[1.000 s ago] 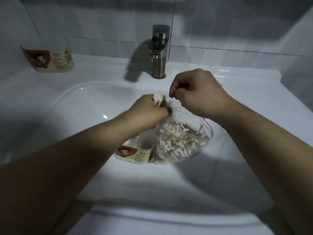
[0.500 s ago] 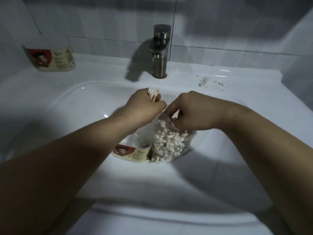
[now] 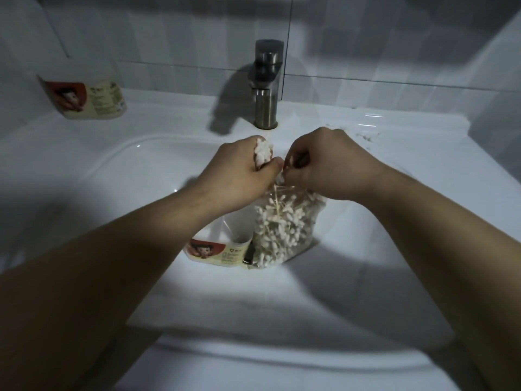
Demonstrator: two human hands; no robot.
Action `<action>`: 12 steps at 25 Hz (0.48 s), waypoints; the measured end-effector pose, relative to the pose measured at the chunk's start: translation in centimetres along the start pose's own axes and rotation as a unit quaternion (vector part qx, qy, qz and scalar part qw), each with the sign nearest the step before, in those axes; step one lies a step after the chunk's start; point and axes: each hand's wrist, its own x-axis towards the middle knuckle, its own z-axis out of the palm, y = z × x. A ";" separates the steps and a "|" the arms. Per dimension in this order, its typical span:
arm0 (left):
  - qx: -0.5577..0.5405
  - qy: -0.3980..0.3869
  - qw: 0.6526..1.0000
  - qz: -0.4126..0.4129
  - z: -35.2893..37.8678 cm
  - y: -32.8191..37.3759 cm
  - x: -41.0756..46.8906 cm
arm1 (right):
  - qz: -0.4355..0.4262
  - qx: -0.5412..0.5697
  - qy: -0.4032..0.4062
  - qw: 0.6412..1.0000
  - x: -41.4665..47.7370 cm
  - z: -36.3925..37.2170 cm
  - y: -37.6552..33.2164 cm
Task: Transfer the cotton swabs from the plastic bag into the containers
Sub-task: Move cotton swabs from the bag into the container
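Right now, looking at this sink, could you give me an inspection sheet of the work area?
Surface: white ceramic sink, dimly lit.
Job's things: clear plastic bag of white cotton swabs standing in the basin; clear plastic container with red-and-cream label beside it on the left; second labelled container on the back-left ledge.
Clutter: small whitish specks on the ledge right of the tap.
Hands: left hand grips a bundle of swabs; right hand pinches a few swabs at the bag's mouth.
Cables: nothing seen.
Surroundings: brushed-metal tap, grey tiled wall.
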 end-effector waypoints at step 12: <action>0.009 -0.045 0.998 -0.035 -0.5 0.0 -0.1 | 0.022 0.233 0.120 0.965 0.7 0.5 0.3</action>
